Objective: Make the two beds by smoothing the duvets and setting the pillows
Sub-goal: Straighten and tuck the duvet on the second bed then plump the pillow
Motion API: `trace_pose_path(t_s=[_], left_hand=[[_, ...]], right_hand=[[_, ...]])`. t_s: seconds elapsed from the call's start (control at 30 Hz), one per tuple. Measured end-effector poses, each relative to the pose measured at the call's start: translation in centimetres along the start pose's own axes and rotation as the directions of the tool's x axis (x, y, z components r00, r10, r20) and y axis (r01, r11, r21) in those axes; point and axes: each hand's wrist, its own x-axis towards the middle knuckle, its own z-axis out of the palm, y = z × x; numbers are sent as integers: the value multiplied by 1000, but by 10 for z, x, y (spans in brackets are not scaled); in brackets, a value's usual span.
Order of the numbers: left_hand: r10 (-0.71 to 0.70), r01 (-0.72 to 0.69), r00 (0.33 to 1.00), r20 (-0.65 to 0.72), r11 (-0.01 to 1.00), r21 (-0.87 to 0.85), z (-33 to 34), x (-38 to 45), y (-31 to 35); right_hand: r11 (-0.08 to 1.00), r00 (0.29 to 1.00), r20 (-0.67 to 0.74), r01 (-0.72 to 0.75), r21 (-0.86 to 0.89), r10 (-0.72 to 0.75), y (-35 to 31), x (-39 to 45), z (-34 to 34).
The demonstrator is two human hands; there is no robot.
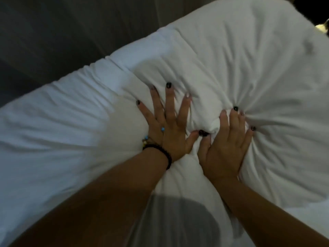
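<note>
Pillow pressed flat, bed not finished yet.

Your left hand [168, 132] and right hand [225, 145] lie side by side, fingers straight and spread, pushing into the pillow [231, 72], grasping nothing. It sits on the white sheet [53, 122], its long axis running from near-left up to far-right. I judge you're mid-setting: it's creased, and the duvet and second bed aren't visible.

Pillow [222, 72] runs off frame at 12 and 3 o'clock, so we can't see its far corners. Sheet [53, 122] cut off at 9 and 6. Pale object [323, 26] at 2 o'clock too cropped and blurred to identify. Both palms hidden.
</note>
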Motion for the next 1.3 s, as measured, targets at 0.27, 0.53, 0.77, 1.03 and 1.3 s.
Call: trace_pose_path(t_s=[0.27, 0.53, 0.77, 1.03, 1.3], left_hand=[[-130, 118, 990, 62, 979, 169, -26, -16, 52], [-120, 116, 993, 4, 972, 207, -12, -10, 27], [-60, 44, 995, 78, 979, 197, -43, -27, 21], [32, -31, 839, 544, 999, -10, -131, -115, -13], [11, -26, 830, 558, 999, 20, -186, -228, -58]], right_hand=[[959, 988, -131, 108, 261, -76, 29, -6, -19], [981, 978, -189, 114, 159, -83, 12, -2, -10], [991, 996, 35, 90, -95, -87, 4, -21, -46], [978, 905, 422, 36, -205, 55, 4, -51, -110], [984, 807, 586, 44, -174, 68, 1, -34, -120]])
